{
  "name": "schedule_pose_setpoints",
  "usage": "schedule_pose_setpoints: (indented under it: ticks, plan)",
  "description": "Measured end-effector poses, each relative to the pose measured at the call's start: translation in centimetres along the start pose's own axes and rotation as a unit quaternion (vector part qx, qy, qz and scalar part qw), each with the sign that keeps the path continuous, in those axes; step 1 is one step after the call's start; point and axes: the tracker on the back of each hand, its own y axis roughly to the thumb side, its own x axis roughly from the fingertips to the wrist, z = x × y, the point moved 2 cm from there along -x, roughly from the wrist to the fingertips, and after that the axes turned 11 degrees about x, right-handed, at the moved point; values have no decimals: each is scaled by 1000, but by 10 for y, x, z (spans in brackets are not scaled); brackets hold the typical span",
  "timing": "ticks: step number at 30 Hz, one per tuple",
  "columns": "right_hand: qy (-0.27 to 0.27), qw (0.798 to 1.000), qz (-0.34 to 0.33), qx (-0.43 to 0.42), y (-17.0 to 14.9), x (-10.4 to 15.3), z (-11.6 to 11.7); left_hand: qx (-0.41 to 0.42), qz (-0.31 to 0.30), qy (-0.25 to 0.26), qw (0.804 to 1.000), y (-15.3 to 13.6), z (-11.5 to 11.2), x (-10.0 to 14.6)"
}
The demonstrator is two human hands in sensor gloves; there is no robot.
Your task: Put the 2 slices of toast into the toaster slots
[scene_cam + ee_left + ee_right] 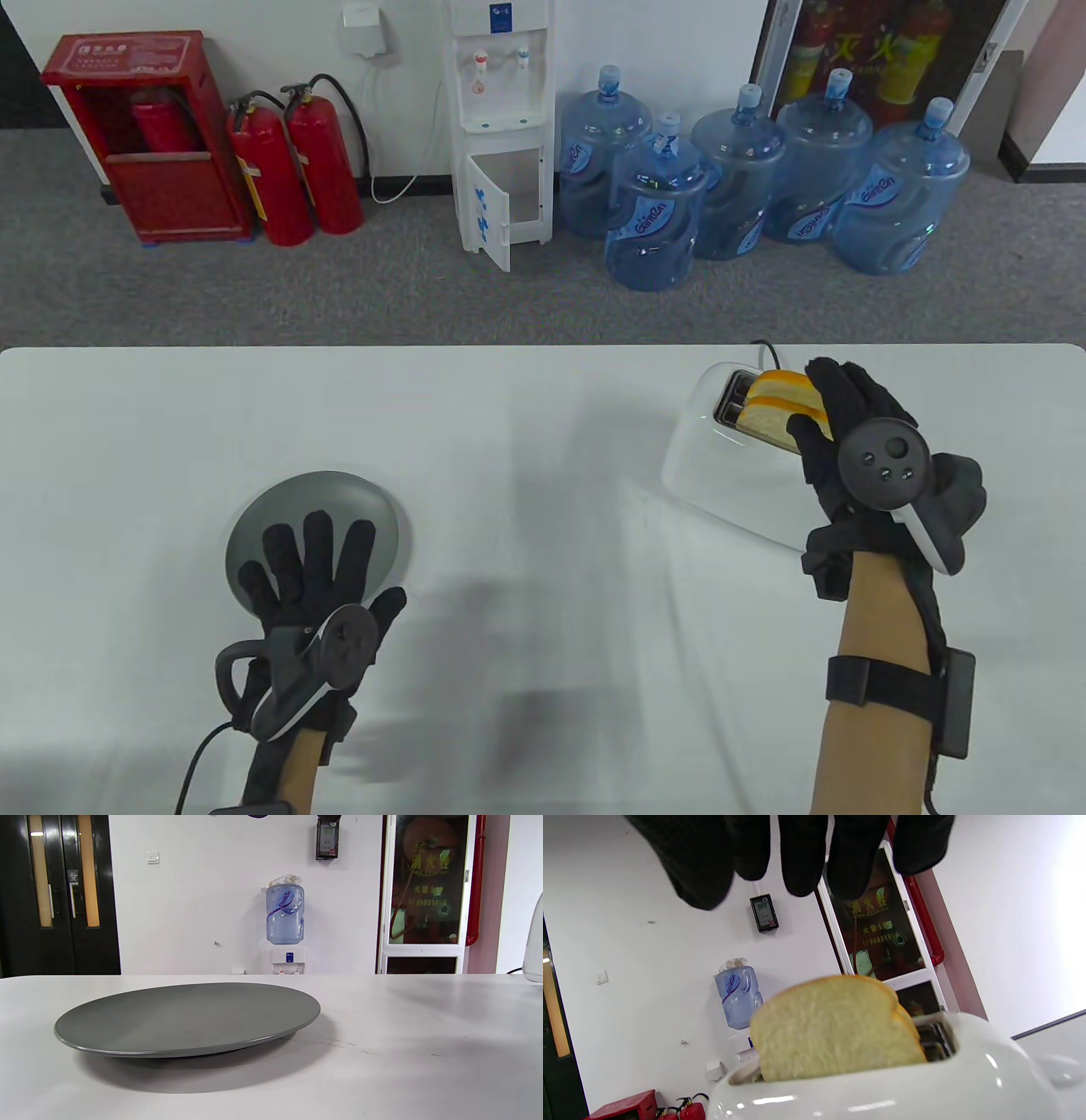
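A white toaster [704,450] stands at the table's far right. Two slices of toast [776,399] stand upright in its slots, their tops sticking out. My right hand [810,395] hovers at the slices' right end with its fingers straight. In the right wrist view its fingertips [801,857] hang above the near slice [835,1031] with a clear gap, holding nothing; the toaster [903,1086] is below. My left hand [314,552] lies flat with spread fingers on a grey plate [339,501], which is bare in the left wrist view [186,1018].
The toaster's black cord [764,346] runs off the table's far edge. Beyond the table stand water bottles [653,212], a white dispenser [501,127] and red fire extinguishers [297,170]. The toaster's side [535,942] shows at the left wrist view's right edge.
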Motion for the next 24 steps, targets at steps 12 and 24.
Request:
schedule_pose_setpoints:
  ticks: [12, 24]
  plan:
    - [-48, 999, -14, -22, 16, 21, -49, 5, -17, 1, 1000, 9, 0, 3]
    - [-91, 994, -59, -33, 44, 41, -69, 4, -24, 0, 1000, 11, -1, 3]
